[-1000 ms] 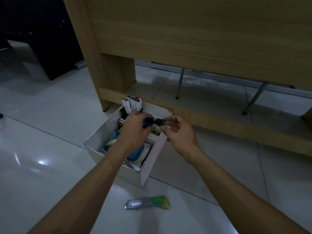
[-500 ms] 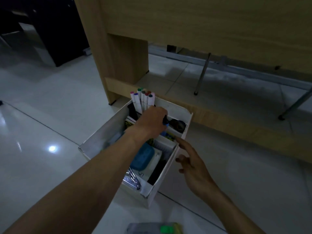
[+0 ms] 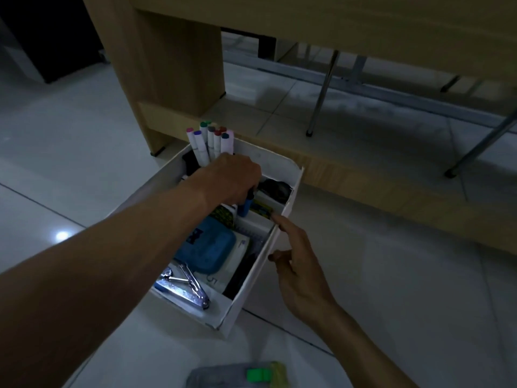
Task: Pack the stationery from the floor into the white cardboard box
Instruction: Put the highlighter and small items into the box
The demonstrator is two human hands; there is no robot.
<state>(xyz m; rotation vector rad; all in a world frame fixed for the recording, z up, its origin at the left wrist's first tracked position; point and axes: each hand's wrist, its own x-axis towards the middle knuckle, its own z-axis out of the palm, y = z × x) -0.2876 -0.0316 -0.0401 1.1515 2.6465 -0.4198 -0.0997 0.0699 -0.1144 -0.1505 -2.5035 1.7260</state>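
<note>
The white cardboard box (image 3: pixel 291 197) stands on the floor under the wooden desk. My left hand (image 3: pixel 237 180) reaches into its far part and grips a small blue and black item (image 3: pixel 246 205), tip down. My right hand (image 3: pixel 299 264) touches the box's right wall from outside, forefinger stretched onto the rim. Several white markers (image 3: pixel 209 144) with coloured caps stand at the box's back left. A blue case (image 3: pixel 207 247), a metal stapler (image 3: pixel 184 287) and paper packs lie inside. A grey pack with a green and yellow part (image 3: pixel 243 375) lies on the floor at the bottom edge.
The wooden desk's leg (image 3: pixel 173 65) and low rail (image 3: pixel 363 175) stand right behind the box. Thin metal chair legs (image 3: pixel 321 91) show under the desk. Glossy white floor tiles (image 3: pixel 70 163) spread to the left and right.
My head has come closer to the box. The left hand has pushed the blue item a little lower into the box. My right hand stays at the box's right wall.
</note>
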